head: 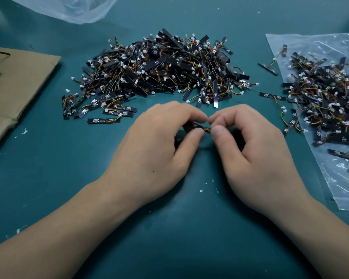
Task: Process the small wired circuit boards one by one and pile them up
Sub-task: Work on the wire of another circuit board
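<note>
One board is in work: the wired board (196,128) sits between our two hands at centre view, low over the surface (169,228). We can't tell if it touches the surface, and fingers hide most of it.

- left hand (159,143) grip: thumb and forefinger pinched on the board's dark end.
- right hand (252,150) grip: thumb and forefinger pinched on the wire end, with orange/red leads just showing.
- Neither grip is released. We can't tell what the operation is (bend, tuck or check).

Outward from there:
- big pile (159,71) lies just beyond the hands. It is a tangled heap of black strips, leads and white connectors.
- loose boards (111,114) lie flat at the pile's near-left edge.
- clear bag (302,43) lies flat on the right and carries a second heap (326,101).
- stray boards (272,96) lie off the bag's left edge.

Progress, our read only: the centre pile looks like output and the bag heap like supply. If so, a large share is done and a sizeable batch is left. It could be the reverse, since nothing marks either heap.

Periphery: cardboard (18,81) on the left, crumpled plastic (69,11) at far top, white flecks (200,191) scattered on the surface.
</note>
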Demonstrator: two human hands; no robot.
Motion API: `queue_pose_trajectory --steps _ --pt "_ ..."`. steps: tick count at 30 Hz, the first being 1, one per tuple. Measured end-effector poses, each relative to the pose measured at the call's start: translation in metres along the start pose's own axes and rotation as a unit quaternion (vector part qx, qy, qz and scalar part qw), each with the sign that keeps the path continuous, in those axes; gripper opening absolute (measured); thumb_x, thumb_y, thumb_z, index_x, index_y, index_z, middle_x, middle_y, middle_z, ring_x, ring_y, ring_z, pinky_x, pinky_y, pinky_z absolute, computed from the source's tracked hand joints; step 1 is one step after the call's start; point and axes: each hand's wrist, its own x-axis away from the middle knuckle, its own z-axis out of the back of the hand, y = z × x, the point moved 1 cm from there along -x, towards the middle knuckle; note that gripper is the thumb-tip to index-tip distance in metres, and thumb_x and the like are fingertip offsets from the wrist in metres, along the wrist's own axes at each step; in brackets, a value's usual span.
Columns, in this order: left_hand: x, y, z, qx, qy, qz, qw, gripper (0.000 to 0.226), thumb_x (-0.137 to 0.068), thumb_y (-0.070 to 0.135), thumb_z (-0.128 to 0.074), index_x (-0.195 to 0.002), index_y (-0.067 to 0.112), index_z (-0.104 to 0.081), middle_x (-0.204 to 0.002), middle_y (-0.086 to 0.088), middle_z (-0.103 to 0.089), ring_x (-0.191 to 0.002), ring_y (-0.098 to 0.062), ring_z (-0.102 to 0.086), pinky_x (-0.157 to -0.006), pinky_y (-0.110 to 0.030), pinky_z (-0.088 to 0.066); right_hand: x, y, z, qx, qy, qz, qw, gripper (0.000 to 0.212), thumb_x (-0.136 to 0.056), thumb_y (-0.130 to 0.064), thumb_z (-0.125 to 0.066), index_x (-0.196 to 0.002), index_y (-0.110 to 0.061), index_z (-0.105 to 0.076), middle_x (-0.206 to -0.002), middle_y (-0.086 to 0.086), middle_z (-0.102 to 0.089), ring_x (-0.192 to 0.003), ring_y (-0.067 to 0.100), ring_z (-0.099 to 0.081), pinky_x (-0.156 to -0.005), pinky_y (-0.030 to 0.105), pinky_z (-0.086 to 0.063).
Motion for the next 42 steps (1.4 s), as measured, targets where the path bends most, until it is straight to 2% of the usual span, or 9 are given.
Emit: queue_pose_trajectory --steps 4,7,11,15,17,24,27,33,42 --pt "-0.0018 -0.0007 0.0031 0.07 -0.012 0.05 0.996 0.009 -0.092 0.029 -0.064 -0.092 0.028 -0.073 -0.071 0.02 -0.06 -0.067 -0.009 -0.059 -0.064 -0.013 -0.04 0.0005 0.0 0.0013 -0.058 0.0 -0.029 0.998 0.009 -0.096 -0.037 -0.06 -0.094 -0.029 -0.063 -0.089 -0.016 -0.068 -0.082 0.007 -0.063 -0.07 0.018 -0.044" --pt "-0.0025 -0.0001 0.0043 0.108 -0.012 0.074 0.991 0.01 -0.092 0.028 -0.064 -0.088 0.027 -0.073 -0.067 0.014 -0.064 -0.059 -0.011 -0.059 -0.058 -0.015 -0.04 0.0019 0.0001 0.0012 -0.094 -0.004 -0.031 0.995 0.007 -0.093 -0.036 -0.068 -0.096 -0.031 -0.064 -0.082 -0.014 -0.068 -0.065 0.009 -0.059 -0.061 0.011 -0.042" --pt "-0.0016 0.0022 0.0034 0.122 -0.022 0.07 0.99 0.016 -0.094 0.031 -0.06 -0.086 0.023 -0.071 -0.067 0.007 -0.063 -0.06 -0.013 -0.057 -0.057 -0.018 -0.04 0.0025 0.0014 0.0039 -0.122 0.001 -0.023 0.992 0.003 -0.096 -0.028 -0.066 -0.093 -0.029 -0.065 -0.076 -0.004 -0.067 -0.065 0.017 -0.059 -0.062 0.025 -0.048" --pt "-0.0011 0.0034 0.0052 0.1 -0.012 0.044 0.994 0.018 -0.098 0.026 -0.059 -0.087 0.022 -0.073 -0.073 0.014 -0.065 -0.067 0.004 -0.055 -0.064 -0.009 -0.035 0.0033 0.001 0.0047 -0.129 -0.004 -0.033 0.991 0.004 -0.093 -0.029 -0.065 -0.089 -0.027 -0.064 -0.075 -0.001 -0.067 -0.066 0.02 -0.059 -0.064 0.037 -0.049" --pt "-0.0015 0.0029 0.005 0.078 -0.007 0.04 0.996 0.018 -0.098 0.028 -0.059 -0.087 0.023 -0.073 -0.078 0.018 -0.066 -0.077 0.001 -0.058 -0.07 -0.012 -0.038 0.0036 0.0007 0.0042 -0.128 -0.008 -0.038 0.991 0.005 -0.092 -0.03 -0.065 -0.089 -0.027 -0.063 -0.076 0.0 -0.067 -0.066 0.021 -0.06 -0.065 0.041 -0.05" --pt "-0.0018 0.0038 0.0055 0.068 -0.012 0.037 0.997 0.017 -0.097 0.03 -0.06 -0.081 0.028 -0.065 -0.07 0.028 -0.057 -0.07 0.008 -0.053 -0.066 -0.007 -0.033 0.0033 0.001 0.0034 -0.094 -0.019 -0.029 0.995 0.01 -0.095 -0.036 -0.064 -0.088 -0.028 -0.064 -0.073 -0.005 -0.067 -0.063 0.018 -0.057 -0.058 0.027 -0.045" --pt "-0.0016 0.0042 0.0063 0.089 -0.02 0.04 0.995 0.015 -0.096 0.029 -0.061 -0.083 0.025 -0.068 -0.072 0.024 -0.059 -0.072 0.004 -0.055 -0.067 -0.01 -0.034 0.0033 0.0018 0.0048 -0.112 -0.013 -0.028 0.993 0.01 -0.094 -0.032 -0.066 -0.086 -0.028 -0.064 -0.071 -0.002 -0.065 -0.062 0.021 -0.057 -0.057 0.031 -0.045" --pt "-0.0035 0.0018 0.0068 0.116 -0.023 0.037 0.992 0.014 -0.095 0.024 -0.06 -0.087 0.016 -0.069 -0.094 0.005 -0.069 -0.095 -0.015 -0.064 -0.086 -0.037 -0.048 0.002 0.0014 0.0031 -0.136 -0.027 -0.036 0.99 0.011 -0.094 -0.038 -0.065 -0.087 -0.029 -0.065 -0.07 0.002 -0.066 -0.061 0.025 -0.059 -0.059 0.043 -0.05" --pt "-0.0031 0.0014 0.006 0.112 -0.03 0.037 0.993 0.015 -0.096 0.024 -0.059 -0.088 0.016 -0.068 -0.094 0.006 -0.069 -0.095 -0.015 -0.064 -0.086 -0.037 -0.048 0.0017 0.0028 0.0041 -0.136 -0.022 -0.025 0.99 0.009 -0.095 -0.029 -0.064 -0.086 -0.029 -0.065 -0.075 -0.003 -0.07 -0.065 0.023 -0.062 -0.062 0.041 -0.051"
